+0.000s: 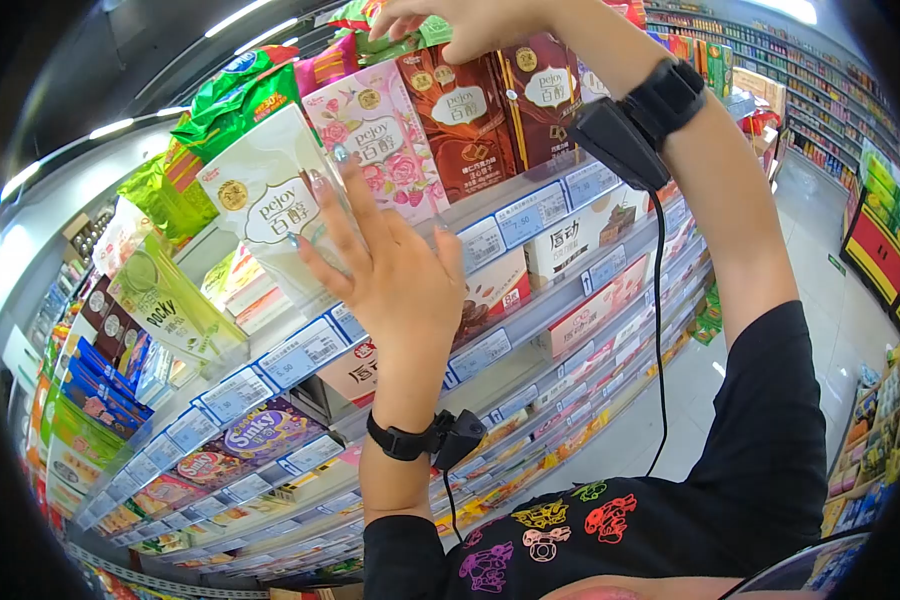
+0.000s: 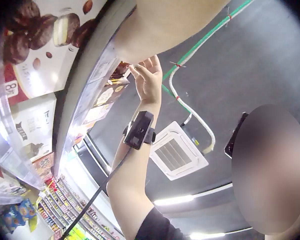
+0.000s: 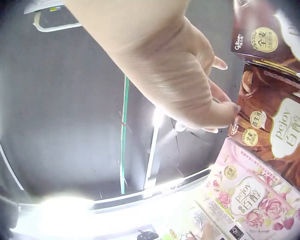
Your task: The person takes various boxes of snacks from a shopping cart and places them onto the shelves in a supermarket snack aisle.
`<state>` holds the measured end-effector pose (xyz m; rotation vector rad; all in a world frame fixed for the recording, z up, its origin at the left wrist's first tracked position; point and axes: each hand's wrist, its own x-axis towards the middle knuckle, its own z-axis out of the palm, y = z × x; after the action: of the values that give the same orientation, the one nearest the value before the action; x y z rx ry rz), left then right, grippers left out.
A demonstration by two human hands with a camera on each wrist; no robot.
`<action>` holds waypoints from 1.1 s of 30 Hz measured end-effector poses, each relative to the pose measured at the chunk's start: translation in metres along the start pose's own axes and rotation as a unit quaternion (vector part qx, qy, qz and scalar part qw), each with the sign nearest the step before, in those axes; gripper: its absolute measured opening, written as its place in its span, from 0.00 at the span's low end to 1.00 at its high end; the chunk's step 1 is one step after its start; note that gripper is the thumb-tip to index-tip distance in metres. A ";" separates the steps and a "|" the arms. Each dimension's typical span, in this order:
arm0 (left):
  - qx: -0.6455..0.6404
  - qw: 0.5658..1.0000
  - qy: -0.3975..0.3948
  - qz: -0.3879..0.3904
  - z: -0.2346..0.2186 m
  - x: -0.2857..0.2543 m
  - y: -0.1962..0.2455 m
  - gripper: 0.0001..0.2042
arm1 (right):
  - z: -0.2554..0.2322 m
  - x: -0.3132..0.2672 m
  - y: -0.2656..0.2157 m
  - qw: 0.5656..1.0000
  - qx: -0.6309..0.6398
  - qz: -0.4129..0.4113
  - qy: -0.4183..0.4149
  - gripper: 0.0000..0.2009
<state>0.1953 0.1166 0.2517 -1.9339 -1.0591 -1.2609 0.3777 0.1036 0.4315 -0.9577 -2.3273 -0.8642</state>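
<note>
Pocky box: on the shelf beyond the left hand's fingers, well apart from them. Green bag: behind and above the left hand; soft film by its look.

White box: under the left hand, front facing out. The fingers are extended and spread across the right part of the front; nothing is grasped. Handling, as judged: light, thin card, stiff along its edges, liable to dent at the middle of the broad face. The glossy finish may slip under flat fingertips; contents probably brittle. Recommended hold: top edge or left side edge, thumb in front, fingers behind, light pinch. The right edge lies close to its neighbour and gives less room.

Pink box: between the hands, beside the white box. Same build, same care.

Brown box: directly below the right hand. That hand is unclenched, fingers loosely bent over the upper edge, thumb at the edge; whether the thumb bears on the card cannot be told. Best held at the top corners; squeezing the front could buckle it.

Dark box: below the right wrist, beside the brown box. No fingers on it.
</note>
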 end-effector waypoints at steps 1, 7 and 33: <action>0.001 1.000 0.000 0.004 -0.001 0.000 0.000 0.19 | -0.001 -0.001 -0.004 0.999 -0.013 0.034 0.015 0.24; -0.005 0.999 0.036 0.037 -0.003 -0.003 0.001 0.18 | 0.010 -0.036 -0.040 0.968 -0.169 -0.022 0.182 0.23; -0.810 0.403 -0.044 -0.423 0.040 -0.515 0.097 0.28 | 0.289 -0.313 -0.383 0.813 0.543 -0.096 -0.187 0.29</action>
<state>0.1770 -0.0535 -0.2450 -2.4741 -0.6233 -3.8971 0.2404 -0.0455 -0.1045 -0.3721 -2.6365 0.6928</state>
